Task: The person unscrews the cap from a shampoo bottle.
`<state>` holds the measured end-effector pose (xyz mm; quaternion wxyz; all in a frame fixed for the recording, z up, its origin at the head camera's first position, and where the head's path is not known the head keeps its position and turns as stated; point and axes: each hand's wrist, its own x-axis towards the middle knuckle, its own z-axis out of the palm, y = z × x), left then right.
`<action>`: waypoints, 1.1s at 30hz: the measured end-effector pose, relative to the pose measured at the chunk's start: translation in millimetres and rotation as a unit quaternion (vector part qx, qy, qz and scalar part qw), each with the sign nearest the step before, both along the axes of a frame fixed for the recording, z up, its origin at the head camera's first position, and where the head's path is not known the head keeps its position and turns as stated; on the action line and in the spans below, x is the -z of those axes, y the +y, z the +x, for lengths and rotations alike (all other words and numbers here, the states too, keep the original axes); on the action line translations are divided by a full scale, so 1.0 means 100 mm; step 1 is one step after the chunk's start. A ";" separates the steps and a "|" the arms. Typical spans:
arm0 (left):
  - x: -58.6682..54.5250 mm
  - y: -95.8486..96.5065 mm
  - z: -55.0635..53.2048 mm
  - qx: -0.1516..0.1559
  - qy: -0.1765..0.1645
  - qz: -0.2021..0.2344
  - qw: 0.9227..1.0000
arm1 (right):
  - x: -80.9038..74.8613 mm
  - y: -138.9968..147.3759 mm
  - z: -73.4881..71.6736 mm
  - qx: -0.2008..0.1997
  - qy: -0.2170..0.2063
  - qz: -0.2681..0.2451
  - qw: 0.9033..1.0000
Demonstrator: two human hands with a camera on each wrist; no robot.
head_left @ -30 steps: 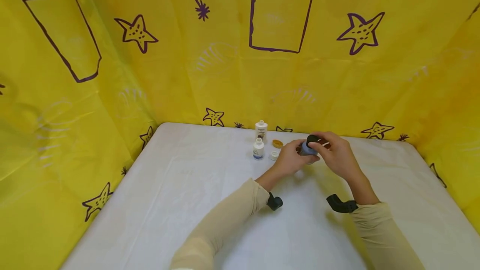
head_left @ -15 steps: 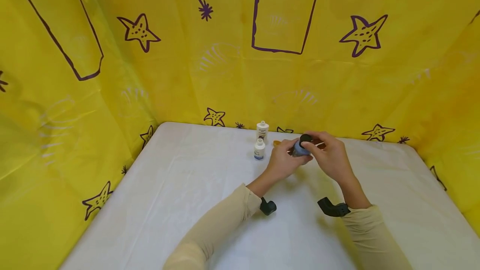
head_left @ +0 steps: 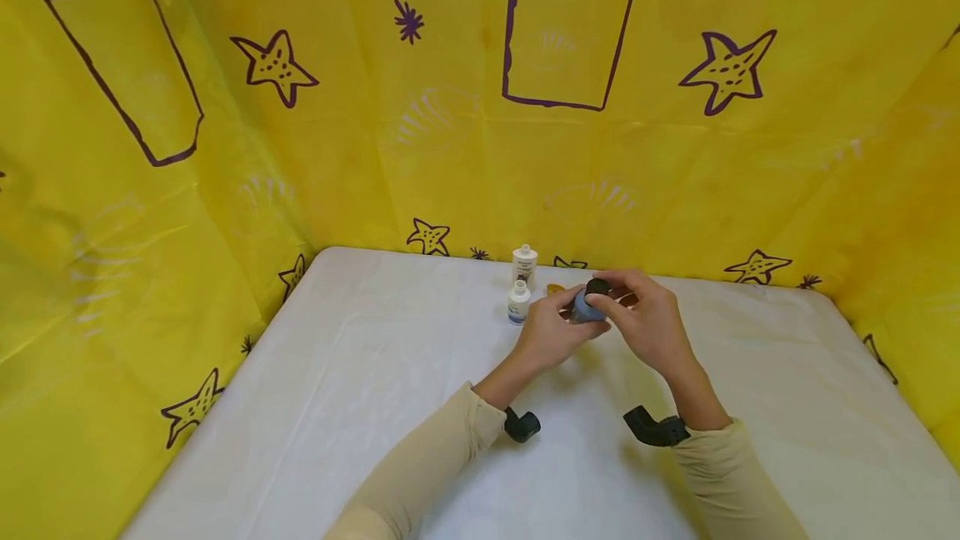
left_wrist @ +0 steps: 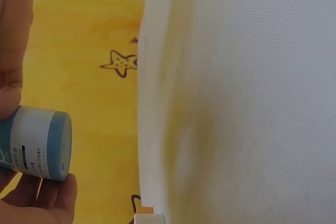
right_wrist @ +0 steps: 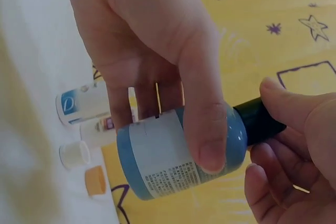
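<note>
A blue bottle [right_wrist: 163,156] with a white label is held up over the table, tilted. My left hand [head_left: 551,338] grips its body, the thumb lying across the label in the right wrist view. On the bottle's neck sits a black cap [right_wrist: 257,121], which my right hand [head_left: 651,325] pinches between thumb and fingers. The base of the bottle [left_wrist: 59,145] points towards the white table in the left wrist view. Parts of the bottle are hidden behind the fingers in the head view.
Two white bottles, a front one [head_left: 519,304] and a rear one [head_left: 524,263], stand uncapped near the table's back edge. Beside them lie an orange cap [right_wrist: 95,180] and a white cap [right_wrist: 75,154]. A yellow patterned curtain [head_left: 450,148] hangs behind the white table [head_left: 360,373].
Both hands have shifted left and slightly towards the body, carrying the blue bottle with its black cap. The white cap on the table is now covered in the head view.
</note>
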<state>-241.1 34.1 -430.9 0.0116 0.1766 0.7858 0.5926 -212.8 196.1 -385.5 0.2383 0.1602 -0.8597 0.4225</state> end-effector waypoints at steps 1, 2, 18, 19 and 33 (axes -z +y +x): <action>0.00 -0.01 0.01 0.002 -0.002 0.002 1.000 | 0.00 0.00 0.01 -0.003 0.000 0.001 1.000; 0.00 -0.02 0.01 0.004 -0.002 0.003 1.000 | 0.00 0.01 0.01 -0.005 0.001 0.003 1.000; -0.06 -0.08 0.11 0.039 0.035 -0.003 0.999 | -0.12 0.10 0.17 -0.032 0.014 0.017 0.999; -0.07 -0.09 0.11 0.040 0.035 -0.003 0.999 | -0.12 0.10 0.18 -0.031 0.012 0.014 0.999; -0.16 -0.15 0.18 0.034 0.099 -0.021 0.994 | -0.14 -0.06 0.30 0.019 -0.008 -0.012 1.000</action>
